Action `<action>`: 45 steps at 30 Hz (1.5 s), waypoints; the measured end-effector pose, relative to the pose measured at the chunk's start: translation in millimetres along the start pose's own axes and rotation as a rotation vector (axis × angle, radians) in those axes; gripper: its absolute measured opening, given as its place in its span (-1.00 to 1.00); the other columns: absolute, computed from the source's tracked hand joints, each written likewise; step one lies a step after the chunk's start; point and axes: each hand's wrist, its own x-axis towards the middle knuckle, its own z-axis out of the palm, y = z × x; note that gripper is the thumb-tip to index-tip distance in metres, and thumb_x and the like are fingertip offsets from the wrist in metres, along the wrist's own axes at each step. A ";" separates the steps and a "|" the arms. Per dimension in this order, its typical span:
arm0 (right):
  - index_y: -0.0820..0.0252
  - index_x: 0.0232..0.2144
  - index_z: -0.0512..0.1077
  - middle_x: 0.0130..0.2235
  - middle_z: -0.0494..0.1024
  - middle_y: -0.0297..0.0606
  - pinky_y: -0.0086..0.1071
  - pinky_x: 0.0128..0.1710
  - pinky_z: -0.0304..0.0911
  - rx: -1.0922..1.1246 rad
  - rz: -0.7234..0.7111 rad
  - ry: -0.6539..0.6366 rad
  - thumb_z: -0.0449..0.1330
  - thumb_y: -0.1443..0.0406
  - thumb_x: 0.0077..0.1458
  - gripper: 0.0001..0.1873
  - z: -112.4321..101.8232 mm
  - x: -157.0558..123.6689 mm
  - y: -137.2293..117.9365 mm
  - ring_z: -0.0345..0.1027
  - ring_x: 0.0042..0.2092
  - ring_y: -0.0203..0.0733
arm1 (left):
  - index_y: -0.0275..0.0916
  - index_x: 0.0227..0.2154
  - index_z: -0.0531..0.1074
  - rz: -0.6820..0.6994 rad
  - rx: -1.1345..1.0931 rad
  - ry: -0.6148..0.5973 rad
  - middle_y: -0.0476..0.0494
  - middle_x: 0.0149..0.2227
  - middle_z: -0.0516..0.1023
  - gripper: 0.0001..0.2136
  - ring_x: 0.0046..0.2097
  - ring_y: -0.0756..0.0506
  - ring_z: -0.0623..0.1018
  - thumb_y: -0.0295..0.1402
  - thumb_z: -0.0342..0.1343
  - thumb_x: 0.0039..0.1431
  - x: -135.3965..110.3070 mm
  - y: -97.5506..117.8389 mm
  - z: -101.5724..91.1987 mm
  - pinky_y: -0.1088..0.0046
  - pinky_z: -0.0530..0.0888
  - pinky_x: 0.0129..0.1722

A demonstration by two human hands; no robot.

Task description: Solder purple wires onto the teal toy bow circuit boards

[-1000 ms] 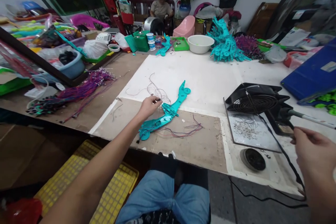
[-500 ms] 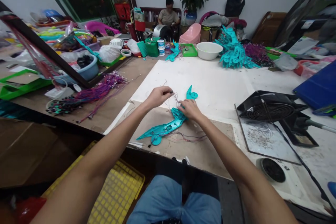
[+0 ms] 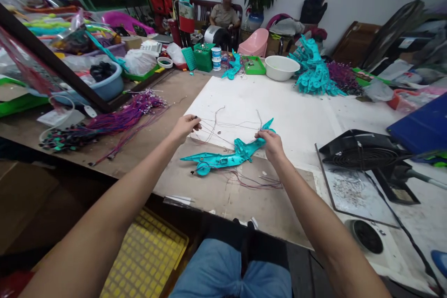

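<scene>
Thin wires (image 3: 228, 125) stretch between my two hands above the worktable. My left hand (image 3: 186, 128) pinches their left end, fingers closed. At the other end my right hand (image 3: 270, 139) is closed on the wires, close over the tail of a turquoise plastic part (image 3: 223, 160). This long curved part lies on the brown board below, with a round disc near its left tip. Loose red and dark wires (image 3: 251, 181) lie just in front of it.
To the left lies a bundle of purple wires (image 3: 129, 111). On the right are a black fan (image 3: 359, 149) and a small board under it. Further back stand a white bowl (image 3: 281, 69) and a heap of turquoise parts (image 3: 314, 70). A person (image 3: 225, 16) sits behind the table.
My hands have moved apart, left hand leftward and right hand rightward, drawing the wires out between them. The turquoise part now lies straighter and more of it shows.
</scene>
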 end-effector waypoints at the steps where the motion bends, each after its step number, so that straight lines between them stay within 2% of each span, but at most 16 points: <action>1: 0.19 -0.51 0.42 -0.50 0.52 -0.28 -0.34 -0.26 0.31 0.036 0.001 0.009 0.09 0.12 -0.10 -0.74 -2.0 0.8 -1.6 0.42 -0.37 -0.22 | -0.26 -0.57 0.31 -0.016 0.008 -0.001 -0.05 -0.61 0.46 -0.86 -0.58 0.03 0.37 -0.31 0.09 -0.03 1.6 -7.7 -1.4 0.52 0.24 -0.56; 4: 0.21 -0.49 0.46 -0.54 0.51 -0.30 -0.32 -0.31 0.31 0.092 -0.002 0.015 0.18 0.09 -0.17 -0.70 -5.2 1.8 -5.5 0.39 -0.44 -0.24 | -0.27 -0.52 0.35 -0.036 0.053 -0.003 -0.15 -0.51 0.53 -0.89 -0.48 -0.05 0.46 -0.33 0.11 -0.09 6.3 -20.1 -6.7 0.45 0.34 -0.48; 6: 0.22 -0.47 0.50 -0.55 0.52 -0.29 -0.31 -0.32 0.30 0.089 -0.012 0.015 0.21 0.08 -0.18 -0.68 -3.6 2.7 -6.7 0.40 -0.44 -0.22 | -0.26 -0.43 0.41 -0.008 0.100 0.023 -0.19 -0.36 0.57 -0.83 -0.29 -0.14 0.52 -0.42 0.16 -0.20 7.2 -18.0 -7.2 0.35 0.41 -0.30; 9: 0.22 -0.46 0.53 -0.48 0.56 -0.25 -0.28 -0.27 0.30 0.040 -0.049 0.039 0.21 0.09 -0.15 -0.69 4.3 4.6 -9.0 0.43 -0.37 -0.16 | -0.21 -0.22 0.46 0.254 0.304 0.061 -0.18 -0.06 0.52 -0.60 0.05 -0.24 0.41 -0.50 0.19 -0.26 1.8 -1.9 8.5 0.21 0.32 0.06; 11: 0.21 -0.46 0.54 -0.45 0.58 -0.24 -0.28 -0.24 0.29 -0.008 -0.085 0.057 0.21 0.11 -0.14 -0.71 11.7 5.4 -12.7 0.43 -0.33 -0.13 | -0.20 -0.19 0.49 0.473 0.444 -0.036 -0.16 -0.02 0.52 -0.64 0.10 -0.24 0.38 -0.44 0.20 -0.16 -5.3 11.9 33.4 0.19 0.23 0.15; 13: 0.19 -0.48 0.55 -0.47 0.57 -0.26 -0.28 -0.25 0.27 -0.057 -0.122 0.057 0.20 0.13 -0.13 -0.74 18.8 5.5 -18.4 0.42 -0.35 -0.13 | -0.22 -0.25 0.53 0.488 0.415 -0.211 -0.15 -0.16 0.58 -0.74 -0.02 -0.20 0.47 -0.35 0.21 -0.08 -11.7 22.5 65.5 0.24 0.30 0.09; 15: 0.18 -0.50 0.54 -0.50 0.56 -0.28 -0.28 -0.26 0.26 -0.098 -0.154 0.053 0.19 0.16 -0.11 -0.78 24.0 5.2 -24.5 0.41 -0.38 -0.14 | -0.23 -0.32 0.55 0.350 0.268 -0.309 -0.10 -0.34 0.60 -0.81 -0.23 -0.12 0.53 -0.33 0.21 -0.05 -14.5 26.8 96.3 0.37 0.40 -0.11; 17: 0.16 -0.51 0.53 -0.49 0.56 -0.28 -0.28 -0.24 0.25 -0.128 -0.178 0.066 0.18 0.18 -0.11 -0.81 26.7 5.5 -28.7 0.41 -0.37 -0.13 | -0.26 -0.42 0.54 0.249 0.175 -0.323 -0.06 -0.51 0.55 -0.86 -0.43 -0.03 0.49 -0.32 0.14 0.04 -12.9 25.1 117.9 0.47 0.40 -0.33; 19: 0.16 -0.51 0.51 -0.44 0.57 -0.25 -0.27 -0.20 0.25 -0.142 -0.193 0.096 0.18 0.19 -0.12 -0.82 27.3 6.6 -29.4 0.41 -0.32 -0.12 | -0.30 -0.48 0.52 0.201 0.133 -0.272 -0.03 -0.60 0.47 -0.82 -0.52 0.02 0.41 -0.34 0.06 0.09 -8.7 20.4 127.6 0.51 0.34 -0.45; 21: 0.16 -0.51 0.50 -0.40 0.57 -0.23 -0.26 -0.18 0.25 -0.137 -0.197 0.120 0.17 0.19 -0.11 -0.81 27.5 8.2 -27.0 0.40 -0.29 -0.11 | -0.33 -0.47 0.50 0.164 0.086 -0.207 -0.03 -0.60 0.43 -0.81 -0.53 0.04 0.37 -0.36 0.03 0.10 -4.8 16.1 127.9 0.53 0.29 -0.48; 23: 0.18 -0.49 0.50 -0.41 0.57 -0.22 -0.27 -0.21 0.27 -0.113 -0.191 0.110 0.15 0.17 -0.09 -0.79 28.7 9.7 -23.2 0.40 -0.32 -0.13 | -0.35 -0.45 0.50 0.147 0.037 -0.197 -0.01 -0.61 0.40 -0.80 -0.53 0.05 0.35 -0.34 0.03 0.09 -3.5 14.0 124.1 0.54 0.27 -0.50; 27: 0.21 -0.45 0.50 -0.43 0.57 -0.23 -0.31 -0.32 0.31 -0.038 -0.176 0.023 0.16 0.14 -0.10 -0.74 34.8 12.1 -17.7 0.40 -0.38 -0.18 | -0.33 -0.42 0.52 0.160 -0.028 -0.312 0.05 -0.66 0.33 -0.75 -0.57 0.06 0.30 -0.23 0.09 0.04 -6.0 16.4 120.2 0.55 0.21 -0.56; 30: 0.23 -0.42 0.51 -0.39 0.59 -0.19 -0.30 -0.30 0.33 -0.010 -0.160 0.007 0.16 0.14 -0.11 -0.72 38.1 14.0 -17.9 0.43 -0.36 -0.17 | -0.33 -0.51 0.51 0.188 -0.016 -0.323 0.06 -0.66 0.30 -0.77 -0.58 0.07 0.26 -0.25 0.08 0.00 -5.2 20.0 120.7 0.54 0.18 -0.56; 36: 0.20 -0.50 0.53 -0.47 0.57 -0.22 -0.29 -0.33 0.27 -0.079 -0.126 0.025 0.18 0.13 -0.11 -0.74 36.5 11.5 -28.2 0.42 -0.38 -0.14 | -0.30 -0.35 0.56 0.275 0.106 -0.244 0.02 -0.61 0.42 -0.74 -0.54 0.03 0.29 -0.23 0.13 -0.02 -1.7 23.9 116.4 0.51 0.20 -0.51; 40: 0.13 -0.55 0.52 -0.49 0.57 -0.29 -0.29 -0.31 0.25 -0.115 -0.131 0.043 0.20 0.16 -0.13 -0.81 37.7 7.8 -35.8 0.40 -0.40 -0.16 | -0.26 -0.38 0.56 0.317 0.165 -0.193 -0.05 -0.49 0.53 -0.80 -0.45 -0.01 0.39 -0.29 0.08 0.05 -3.4 25.4 116.5 0.50 0.27 -0.41; 45: 0.17 -0.51 0.52 -0.46 0.58 -0.26 -0.30 -0.31 0.29 -0.057 -0.107 0.043 0.18 0.15 -0.11 -0.78 41.5 7.6 -33.1 0.43 -0.36 -0.15 | -0.27 -0.42 0.55 0.343 0.189 -0.196 -0.02 -0.58 0.49 -0.81 -0.48 -0.01 0.40 -0.32 0.06 0.11 -5.3 26.4 115.8 0.51 0.28 -0.45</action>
